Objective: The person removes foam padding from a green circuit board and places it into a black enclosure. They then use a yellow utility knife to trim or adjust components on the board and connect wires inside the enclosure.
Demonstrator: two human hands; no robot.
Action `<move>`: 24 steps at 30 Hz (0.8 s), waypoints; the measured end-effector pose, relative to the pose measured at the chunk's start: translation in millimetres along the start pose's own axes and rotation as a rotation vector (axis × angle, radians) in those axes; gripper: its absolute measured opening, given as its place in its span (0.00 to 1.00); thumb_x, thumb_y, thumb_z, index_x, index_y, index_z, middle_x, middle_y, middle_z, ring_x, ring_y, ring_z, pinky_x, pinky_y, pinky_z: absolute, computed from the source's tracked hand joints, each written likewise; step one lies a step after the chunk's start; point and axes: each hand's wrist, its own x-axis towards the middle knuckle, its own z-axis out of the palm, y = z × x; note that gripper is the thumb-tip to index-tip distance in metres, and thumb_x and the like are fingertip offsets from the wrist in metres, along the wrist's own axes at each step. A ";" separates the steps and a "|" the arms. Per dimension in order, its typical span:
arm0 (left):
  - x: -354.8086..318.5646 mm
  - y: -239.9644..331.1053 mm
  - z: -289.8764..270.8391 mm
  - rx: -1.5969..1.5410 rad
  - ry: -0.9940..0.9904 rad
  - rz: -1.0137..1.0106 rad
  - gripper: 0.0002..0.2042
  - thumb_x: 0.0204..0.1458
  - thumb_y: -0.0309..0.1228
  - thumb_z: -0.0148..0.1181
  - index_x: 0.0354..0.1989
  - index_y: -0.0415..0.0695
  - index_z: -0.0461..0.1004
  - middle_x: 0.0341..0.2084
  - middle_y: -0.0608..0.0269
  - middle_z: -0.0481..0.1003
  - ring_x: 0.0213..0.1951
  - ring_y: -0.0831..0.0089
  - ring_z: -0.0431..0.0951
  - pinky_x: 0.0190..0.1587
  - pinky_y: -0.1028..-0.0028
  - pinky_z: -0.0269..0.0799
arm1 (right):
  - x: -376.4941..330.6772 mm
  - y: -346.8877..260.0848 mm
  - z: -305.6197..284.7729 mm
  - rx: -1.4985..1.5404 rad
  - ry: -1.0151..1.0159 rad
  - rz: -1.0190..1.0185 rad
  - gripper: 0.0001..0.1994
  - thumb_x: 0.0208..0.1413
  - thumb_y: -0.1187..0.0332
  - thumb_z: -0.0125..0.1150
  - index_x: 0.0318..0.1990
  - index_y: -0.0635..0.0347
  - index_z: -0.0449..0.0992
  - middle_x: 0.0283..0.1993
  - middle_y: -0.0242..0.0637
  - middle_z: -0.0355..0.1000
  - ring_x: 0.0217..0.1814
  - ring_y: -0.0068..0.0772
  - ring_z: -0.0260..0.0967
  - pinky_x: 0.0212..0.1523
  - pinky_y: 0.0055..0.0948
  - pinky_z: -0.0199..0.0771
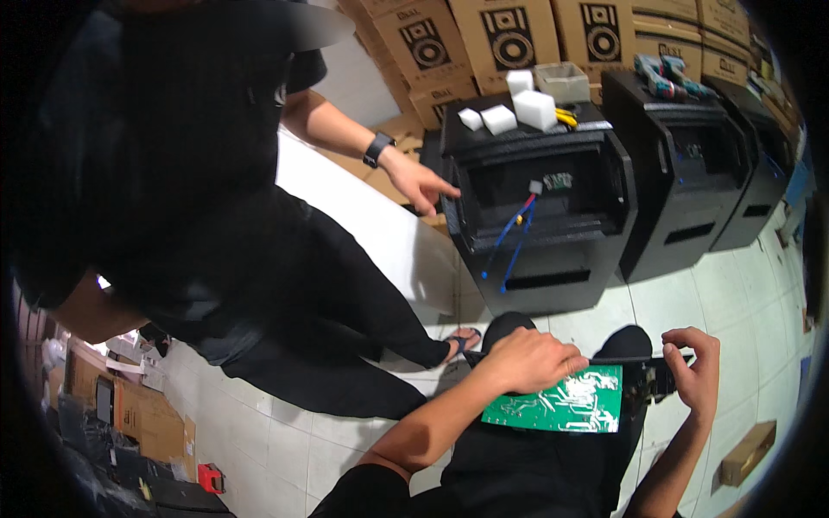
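Over my lap rests a green circuit board (566, 401), its silvery solder tracks facing up. A narrow black panel edge (641, 360) runs along its far side, with dark parts below its right end. My left hand (535, 361) is closed on the far left edge of the board. At the right end of the panel, my right hand (693, 369) has its fingers bent around the corner. Ahead stands a black speaker cabinet (553, 281) with an open recess; a connector with blue and red wires (521, 223) hangs out of it.
A person in black stands at the left, a hand (419, 183) touching the cabinet's edge. White foam blocks (534, 110), yellow-handled pliers (566, 117) and a tray (562, 82) sit on top. More cabinets (691, 194) stand right, with power drills (669, 78); cardboard boxes (509, 39) are stacked behind.
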 end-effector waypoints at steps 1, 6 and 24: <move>-0.6 -0.5 -0.3 0.007 -0.016 -0.013 0.23 0.67 0.53 0.42 0.48 0.53 0.81 0.33 0.47 0.82 0.37 0.44 0.81 0.43 0.49 0.75 | 6.5 -11.4 4.6 0.034 0.009 -0.023 0.09 0.48 0.70 0.66 0.35 0.68 0.82 0.32 0.46 0.79 0.35 0.41 0.78 0.41 0.35 0.75; 0.5 -1.2 6.7 0.034 0.037 -0.019 0.24 0.66 0.54 0.43 0.45 0.54 0.83 0.31 0.46 0.81 0.36 0.43 0.81 0.43 0.48 0.75 | 20.6 -53.3 35.0 -0.142 -0.274 -0.138 0.16 0.50 0.65 0.68 0.45 0.63 0.82 0.37 0.51 0.78 0.40 0.55 0.77 0.46 0.43 0.76; -5.4 -6.9 14.4 -0.047 0.202 0.008 0.23 0.65 0.52 0.48 0.37 0.50 0.85 0.28 0.49 0.81 0.33 0.46 0.81 0.39 0.51 0.75 | -0.5 -54.1 74.3 -0.420 -0.235 -0.199 0.13 0.55 0.55 0.66 0.38 0.54 0.84 0.28 0.39 0.78 0.34 0.44 0.76 0.42 0.43 0.70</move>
